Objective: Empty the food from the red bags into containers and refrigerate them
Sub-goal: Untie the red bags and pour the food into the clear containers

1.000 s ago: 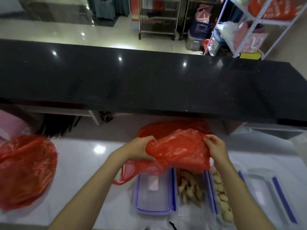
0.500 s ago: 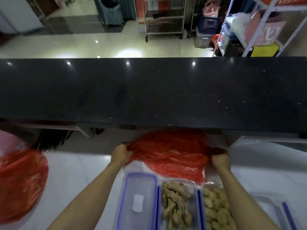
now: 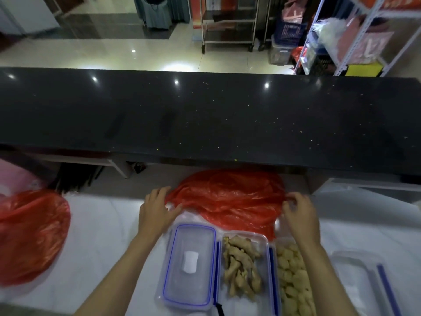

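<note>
Red bag (image 3: 230, 201) lies flat on white counter (image 3: 102, 224) at 12 o'clock of the containers, under black ledge (image 3: 205, 115). L hand (image 3: 157, 210) fingers spread, touching bag's 9 o'clock edge; R hand (image 3: 300, 213) fingers curled at its 3 o'clock edge, grip unclear. Lid (image 3: 190, 263) w/ blue seal, ginger tub (image 3: 242, 263), nugget tub (image 3: 293, 279) side by side. 2nd red bag (image 3: 29, 236) well apart at 9 o'clock.

Single head cam, looks forward-down, close over white table (image 3: 102, 236); black counter (image 3: 205, 119) at 12 o'clock.
</note>
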`<state>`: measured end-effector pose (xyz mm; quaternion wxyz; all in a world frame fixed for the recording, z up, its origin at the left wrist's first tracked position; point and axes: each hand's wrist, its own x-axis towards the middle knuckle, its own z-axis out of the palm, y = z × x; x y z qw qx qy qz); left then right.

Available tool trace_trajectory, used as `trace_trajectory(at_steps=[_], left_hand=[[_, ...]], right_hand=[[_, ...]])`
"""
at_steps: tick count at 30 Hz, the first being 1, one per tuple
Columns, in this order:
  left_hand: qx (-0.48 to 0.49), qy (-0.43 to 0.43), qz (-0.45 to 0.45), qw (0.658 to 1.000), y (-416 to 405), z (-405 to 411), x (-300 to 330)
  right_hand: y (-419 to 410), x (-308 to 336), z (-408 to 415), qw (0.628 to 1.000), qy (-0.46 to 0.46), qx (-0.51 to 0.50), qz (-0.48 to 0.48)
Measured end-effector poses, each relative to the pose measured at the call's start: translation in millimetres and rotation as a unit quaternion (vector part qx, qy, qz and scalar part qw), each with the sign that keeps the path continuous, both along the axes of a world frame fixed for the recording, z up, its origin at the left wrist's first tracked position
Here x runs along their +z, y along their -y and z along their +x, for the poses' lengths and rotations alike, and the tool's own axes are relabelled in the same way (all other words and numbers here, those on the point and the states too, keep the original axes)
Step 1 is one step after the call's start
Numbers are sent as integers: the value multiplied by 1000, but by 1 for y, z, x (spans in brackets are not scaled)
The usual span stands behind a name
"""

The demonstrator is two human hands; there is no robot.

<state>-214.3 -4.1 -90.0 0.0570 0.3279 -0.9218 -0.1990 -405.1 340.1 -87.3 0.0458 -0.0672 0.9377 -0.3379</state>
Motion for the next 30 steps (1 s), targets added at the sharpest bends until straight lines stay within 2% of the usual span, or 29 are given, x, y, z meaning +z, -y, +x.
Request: trace_trajectory(at_steps=[5,8,13,26,30], left_hand=[[-20,14,-89,996,6,58,21],[-29,16,-135,990,20,96,29],[-29,15,-181,983,64,156,35],[78,-71,-215,971,226,297,52],[48,-65,-230,970,279,303,52]], right_hand=[[49,42,53,976,-149,154,30],[92,48,87,954,-164,247,33],[175,46,155,925,-176,335,45],[370,32,317,897,-144,410,77],[394,36,353,896,-125,418,82]])
